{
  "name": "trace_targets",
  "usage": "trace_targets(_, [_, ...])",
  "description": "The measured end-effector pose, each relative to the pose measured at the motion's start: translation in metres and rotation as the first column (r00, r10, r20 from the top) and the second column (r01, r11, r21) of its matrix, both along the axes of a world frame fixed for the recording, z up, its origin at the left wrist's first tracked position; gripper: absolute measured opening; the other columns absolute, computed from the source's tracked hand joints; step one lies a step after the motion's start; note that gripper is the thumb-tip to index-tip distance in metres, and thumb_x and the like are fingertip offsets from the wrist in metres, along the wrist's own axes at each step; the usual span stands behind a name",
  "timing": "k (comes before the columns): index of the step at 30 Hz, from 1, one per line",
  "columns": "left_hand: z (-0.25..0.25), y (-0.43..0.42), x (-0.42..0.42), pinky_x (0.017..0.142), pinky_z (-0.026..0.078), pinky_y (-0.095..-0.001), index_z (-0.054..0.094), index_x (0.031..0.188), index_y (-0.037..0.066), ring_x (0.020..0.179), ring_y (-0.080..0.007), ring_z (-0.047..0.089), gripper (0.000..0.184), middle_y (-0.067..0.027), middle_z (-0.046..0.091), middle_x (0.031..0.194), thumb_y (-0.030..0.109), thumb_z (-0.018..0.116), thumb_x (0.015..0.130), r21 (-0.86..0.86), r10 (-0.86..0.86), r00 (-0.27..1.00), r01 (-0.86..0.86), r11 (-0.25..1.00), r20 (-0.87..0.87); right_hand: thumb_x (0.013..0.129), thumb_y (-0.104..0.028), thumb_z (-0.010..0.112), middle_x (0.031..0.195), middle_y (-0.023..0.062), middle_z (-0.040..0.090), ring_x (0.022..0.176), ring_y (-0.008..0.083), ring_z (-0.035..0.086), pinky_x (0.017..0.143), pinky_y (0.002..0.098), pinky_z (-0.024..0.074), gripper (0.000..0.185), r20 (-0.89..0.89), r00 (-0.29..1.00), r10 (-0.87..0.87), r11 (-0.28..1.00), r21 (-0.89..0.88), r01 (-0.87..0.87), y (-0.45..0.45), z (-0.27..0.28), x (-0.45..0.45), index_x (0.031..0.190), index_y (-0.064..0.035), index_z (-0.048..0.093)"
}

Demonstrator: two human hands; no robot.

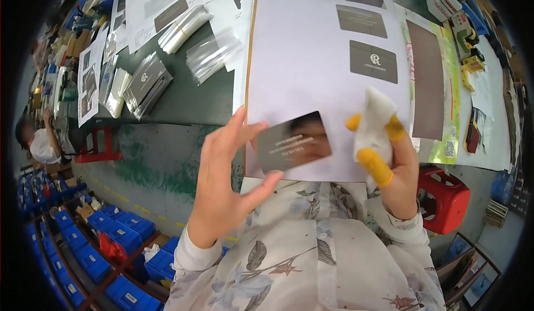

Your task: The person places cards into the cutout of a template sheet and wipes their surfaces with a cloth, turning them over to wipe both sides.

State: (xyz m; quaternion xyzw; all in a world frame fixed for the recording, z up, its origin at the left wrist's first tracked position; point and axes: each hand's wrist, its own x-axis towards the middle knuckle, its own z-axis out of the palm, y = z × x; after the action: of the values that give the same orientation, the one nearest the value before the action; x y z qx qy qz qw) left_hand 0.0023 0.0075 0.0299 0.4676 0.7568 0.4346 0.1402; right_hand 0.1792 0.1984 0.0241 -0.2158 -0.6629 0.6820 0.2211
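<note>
My left hand [228,172] holds a shiny dark card [295,142] by its left end, between thumb and fingers. White lines of text show on the card, along with a reflection. My right hand [392,158], with yellow covers on several fingertips, grips a white cloth [374,124] just right of the card. Both hands are over the near edge of a large white sheet [300,60]. Farther up the sheet lie several dark cards, the nearest [373,62] bearing a white logo.
Left on the green table [194,105] are a stack of bagged cards [147,85], clear plastic sleeves [214,55] and papers. Red stools [445,200] stand below. Blue bins [119,227] fill the lower left. A person [44,144] is at the far left.
</note>
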Motion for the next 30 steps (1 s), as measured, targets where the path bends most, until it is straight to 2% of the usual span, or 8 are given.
trace_targets(2, [-0.005,-0.002,-0.007,0.099,0.04,-0.0394,0.035,0.15,0.001,0.11,-0.0288,0.054,0.094,-0.0119,0.065,0.127,0.006,0.084,0.07,-0.054,-0.007,0.995,0.002,0.999,-0.103,0.083,0.008,0.067,0.111,0.0146,0.062,0.09,0.0239,0.062,0.075,0.0293,0.0496,0.044,0.119,0.992,-0.041,0.704,0.708,-0.055,0.008,-0.007,0.005,0.126,-0.0012,0.064])
trace_targets(3, [-0.007,-0.003,-0.009,0.099,0.04,-0.0387,0.036,0.149,0.002,0.113,-0.0291,0.052,0.093,-0.011,0.064,0.13,0.006,0.084,0.07,-0.098,-0.027,0.978,0.007,0.995,-0.206,0.077,0.007,0.068,0.098,0.014,0.058,0.082,0.029,0.057,0.068,0.0362,0.0459,0.029,0.116,0.991,-0.059,0.604,0.795,-0.057,0.001,-0.01,0.003,0.105,-0.0018,0.071])
trace_targets(5, [-0.011,-0.005,-0.009,0.1,0.04,-0.0387,0.037,0.149,0.002,0.113,-0.0289,0.052,0.092,-0.0101,0.065,0.13,0.007,0.084,0.07,-0.094,-0.02,0.983,0.002,0.996,-0.183,0.074,-0.003,0.072,0.093,0.0107,0.055,0.08,0.0284,0.054,0.064,0.0384,0.0408,0.023,0.216,0.976,0.02,0.395,0.895,-0.207,-0.01,-0.009,0.005,0.096,-0.0052,0.071])
trace_targets(11, [-0.019,-0.006,-0.013,0.1,0.04,-0.038,0.039,0.148,0.004,0.114,-0.0272,0.053,0.09,-0.0088,0.066,0.129,0.009,0.085,0.071,-0.063,0.019,0.999,-0.022,0.998,-0.043,0.07,-0.011,0.069,0.089,0.0091,0.053,0.08,0.0258,0.05,0.064,0.0367,0.0356,0.016,0.291,0.954,0.078,0.256,0.918,-0.301,-0.019,-0.011,-0.018,0.085,-0.0088,0.068])
trace_targets(14, [-0.02,-0.006,-0.013,0.1,0.04,-0.0375,0.041,0.148,0.004,0.114,-0.0265,0.054,0.089,-0.0085,0.066,0.129,0.009,0.086,0.071,-0.06,0.026,1.0,-0.026,0.998,0.0,0.071,-0.012,0.069,0.084,0.0081,0.052,0.08,0.0256,0.049,0.064,0.036,0.0343,0.015,0.264,0.961,-0.087,0.166,0.955,-0.247,0.0,-0.012,-0.037,0.085,-0.0083,0.068])
trace_targets(22, [-0.021,-0.006,-0.014,0.099,0.04,-0.0368,0.043,0.146,0.003,0.115,-0.0259,0.054,0.086,-0.0092,0.066,0.129,0.006,0.085,0.071,-0.032,-0.026,0.996,0.023,0.999,-0.088,0.071,-0.014,0.07,0.086,0.0083,0.052,0.078,0.0245,0.047,0.063,0.0368,0.0327,0.014,0.407,0.914,0.015,0.179,0.898,-0.402,-0.011,-0.004,-0.014,0.084,-0.0084,0.067])
trace_targets(26, [-0.018,-0.005,-0.016,0.099,0.04,-0.0368,0.043,0.145,0.002,0.115,-0.0258,0.054,0.086,-0.0096,0.066,0.129,0.006,0.085,0.071,-0.049,-0.033,0.998,0.03,0.998,-0.052,0.071,-0.014,0.069,0.083,0.0067,0.048,0.078,0.0242,0.048,0.064,0.0375,0.0335,0.012,0.278,0.958,-0.07,0.166,0.95,-0.264,-0.01,-0.015,-0.045,0.08,-0.0086,0.064])
trace_targets(30, [-0.02,-0.006,-0.014,0.099,0.04,-0.0369,0.043,0.145,0.002,0.115,-0.0259,0.054,0.086,-0.0098,0.066,0.128,0.006,0.085,0.071,-0.061,-0.014,0.999,0.011,0.998,-0.048,0.073,-0.017,0.07,0.083,0.0066,0.049,0.084,0.0259,0.052,0.066,0.0381,0.0359,0.013,0.313,0.946,0.083,0.229,0.918,-0.324,-0.026,-0.012,-0.044,0.076,-0.0091,0.06])
